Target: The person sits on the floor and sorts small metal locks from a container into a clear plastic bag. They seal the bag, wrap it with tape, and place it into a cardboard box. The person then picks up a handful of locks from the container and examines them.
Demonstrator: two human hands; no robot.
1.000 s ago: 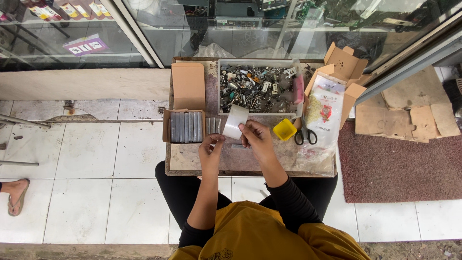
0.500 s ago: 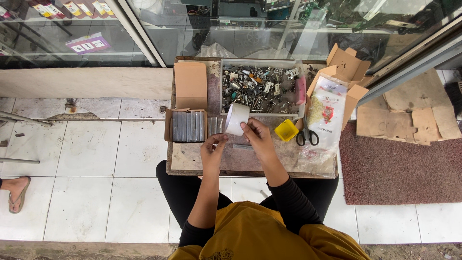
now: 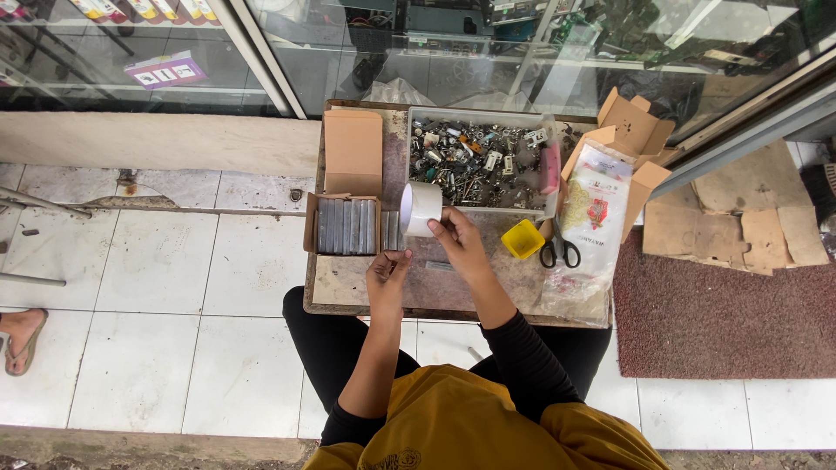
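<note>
Both hands (image 3: 427, 252) partly hide the tape roll (image 3: 420, 209).

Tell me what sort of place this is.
Probably the tiled pavement outside a small hardware or electronics shop: a glass shopfront with stocked shelves, a low table holding a tray of metal parts, and the right hand holding a tape roll.

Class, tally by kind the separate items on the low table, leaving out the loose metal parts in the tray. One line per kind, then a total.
Tape roll, in the right hand: 1
Scissors: 1
Yellow cup: 1
Open cardboard boxes: 2
Parts tray: 1
Printed plastic bag: 1
Total: 7
</note>
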